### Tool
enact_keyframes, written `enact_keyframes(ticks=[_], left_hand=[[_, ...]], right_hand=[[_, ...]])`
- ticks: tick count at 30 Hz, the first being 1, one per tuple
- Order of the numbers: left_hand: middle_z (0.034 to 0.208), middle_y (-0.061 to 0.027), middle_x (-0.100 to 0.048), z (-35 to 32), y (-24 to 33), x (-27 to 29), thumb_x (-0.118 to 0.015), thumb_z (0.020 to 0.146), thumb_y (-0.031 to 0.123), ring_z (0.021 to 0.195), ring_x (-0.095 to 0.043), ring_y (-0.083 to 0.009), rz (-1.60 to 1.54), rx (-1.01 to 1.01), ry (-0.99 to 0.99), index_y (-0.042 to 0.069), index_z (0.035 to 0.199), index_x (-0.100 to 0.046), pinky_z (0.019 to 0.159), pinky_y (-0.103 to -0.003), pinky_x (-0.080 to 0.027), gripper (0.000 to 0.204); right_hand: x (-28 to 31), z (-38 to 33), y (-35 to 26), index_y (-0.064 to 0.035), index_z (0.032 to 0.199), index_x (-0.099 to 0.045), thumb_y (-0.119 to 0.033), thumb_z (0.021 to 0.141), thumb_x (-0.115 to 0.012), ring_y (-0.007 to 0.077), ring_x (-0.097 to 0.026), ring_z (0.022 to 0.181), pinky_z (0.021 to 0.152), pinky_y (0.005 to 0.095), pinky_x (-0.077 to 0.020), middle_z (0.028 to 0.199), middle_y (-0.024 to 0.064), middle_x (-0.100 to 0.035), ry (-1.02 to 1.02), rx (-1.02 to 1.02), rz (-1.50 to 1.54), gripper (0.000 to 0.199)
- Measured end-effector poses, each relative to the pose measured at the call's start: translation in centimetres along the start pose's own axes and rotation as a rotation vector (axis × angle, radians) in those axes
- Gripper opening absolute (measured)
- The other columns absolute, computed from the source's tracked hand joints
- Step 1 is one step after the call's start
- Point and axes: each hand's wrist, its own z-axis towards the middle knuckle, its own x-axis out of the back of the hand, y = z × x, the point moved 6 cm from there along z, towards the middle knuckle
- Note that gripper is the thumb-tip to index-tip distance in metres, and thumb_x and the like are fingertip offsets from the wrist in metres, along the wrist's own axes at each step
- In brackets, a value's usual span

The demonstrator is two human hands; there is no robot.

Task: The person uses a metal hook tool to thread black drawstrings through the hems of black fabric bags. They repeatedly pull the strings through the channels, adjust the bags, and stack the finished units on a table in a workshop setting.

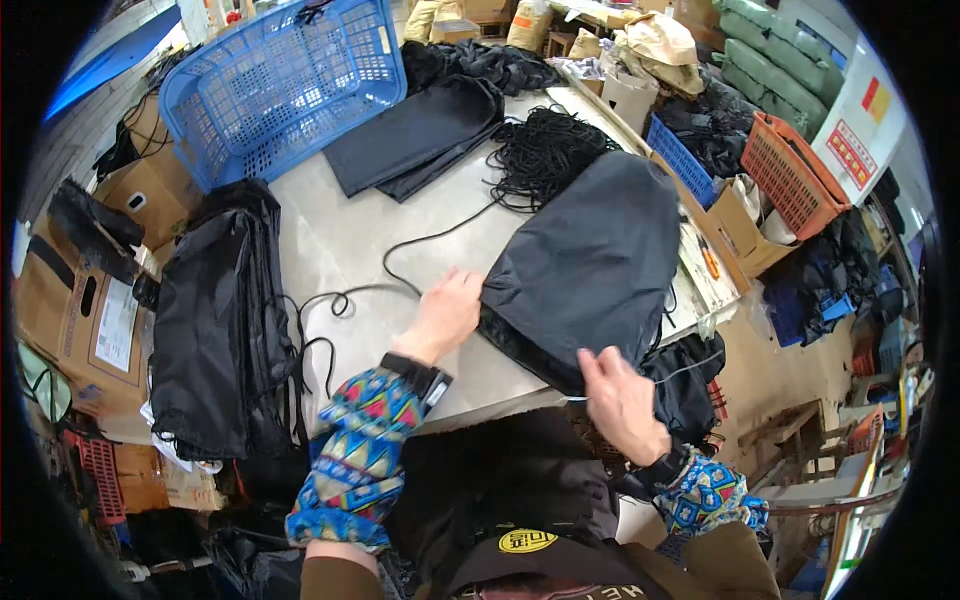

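Note:
A black fabric bag (600, 245) lies flat on the right half of the table, its rounded end away from me and its open-looking edge near me. My left hand (448, 312) is closed on the bag's left corner. My right hand (622, 402) is at the near edge, fingers closed and slightly blurred; a thin pale strip shows beside the fingertips, but what they hold is hidden. A black cord (440, 237) runs from a tangled heap of black cords (555, 150) behind the bag, passing close to my left hand.
On the left hangs a stack of black bags (215, 330) over the table edge. Folded black fabric (415, 140) lies at the back beside a blue plastic basket (290, 90). An orange-handled tool (709, 258) rests at the right edge, near an orange crate (795, 175) and a cardboard box (745, 235).

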Motion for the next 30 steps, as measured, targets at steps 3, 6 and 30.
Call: enact_keyframes(ticks=[3, 6, 30], left_hand=[[0.077, -0.0187, -0.063, -4.1, 1.6, 1.9, -0.056, 0.085, 0.013, 0.073, -0.062, -0.0365, -0.077, -0.003, -0.159, 0.004, 0.104, -0.059, 0.063, -0.043, -0.049, 0.021], [0.067, -0.0146, -0.06, -11.4, -0.9, 4.9, -0.063, 0.086, 0.021, 0.06, -0.058, -0.0312, -0.176, -0.017, -0.189, 0.004, 0.084, -0.065, 0.053, -0.038, -0.045, 0.018], [0.097, -0.0161, -0.06, -12.8, -5.0, 11.3, -0.07, 0.075, 0.022, 0.094, -0.055, -0.0343, 0.147, 0.272, 0.151, 0.004, 0.102, -0.06, 0.079, -0.043, -0.044, 0.033]], right_hand=[[-0.6, -1.4, 6.2, -0.0058, 0.11, -0.055, -0.002, 0.075, -0.054, 0.0287, -0.059, 0.076, 0.056, 0.0389, -0.0506, 0.086, 0.0105, -0.048, 0.011, -0.121, -0.08, 0.035], [-1.6, -1.6, 8.3, -0.0055, 0.115, -0.056, 0.001, 0.075, -0.053, 0.0291, -0.059, 0.078, 0.06, 0.0392, -0.0504, 0.086, 0.0108, -0.05, 0.007, -0.107, -0.067, 0.041], [-2.0, 3.6, 6.0, -0.0028, 0.098, -0.064, 0.003, 0.075, -0.051, 0.0383, -0.059, 0.071, 0.062, 0.0463, -0.0471, 0.083, 0.0173, -0.054, 0.054, -0.078, 0.117, 0.027]])
